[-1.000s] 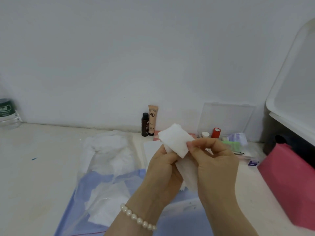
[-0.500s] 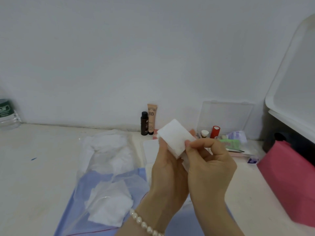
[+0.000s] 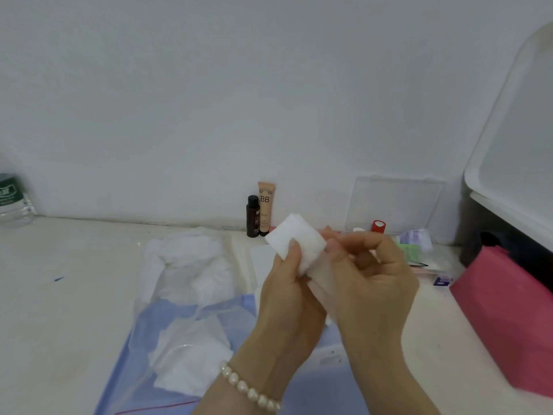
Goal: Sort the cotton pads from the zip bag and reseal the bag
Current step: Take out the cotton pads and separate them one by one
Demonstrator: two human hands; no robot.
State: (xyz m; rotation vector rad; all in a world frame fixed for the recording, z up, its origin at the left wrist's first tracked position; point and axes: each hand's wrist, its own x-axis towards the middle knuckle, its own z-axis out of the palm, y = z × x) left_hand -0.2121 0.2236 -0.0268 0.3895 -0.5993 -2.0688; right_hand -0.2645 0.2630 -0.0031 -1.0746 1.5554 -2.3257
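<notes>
Both hands are raised over the table's middle with a small stack of white square cotton pads [image 3: 294, 239] between them. My left hand [image 3: 287, 292], with a pearl bracelet at the wrist, grips the stack from below, thumb pressed on the top pad. My right hand [image 3: 369, 280] pinches the stack's right edge with curled fingers. Below lies the clear zip bag [image 3: 167, 348] with a red seal line on a blue sheet, holding more white pads [image 3: 191, 354]. A heap of white pads [image 3: 191, 259] lies farther back.
A dark bottle [image 3: 253, 216] and a BB tube [image 3: 266, 208] stand at the wall. A clear open box [image 3: 395, 205] with small items, a red cap [image 3: 378, 226], a pink box [image 3: 505, 322] and a white bin lid [image 3: 514, 139] are right. A water bottle [image 3: 10, 202] is far left.
The top pad has shifted up and left under my left thumb, and my right fingers have slid off it toward the stack's right edge. Both hands sit slightly lower in the frame.
</notes>
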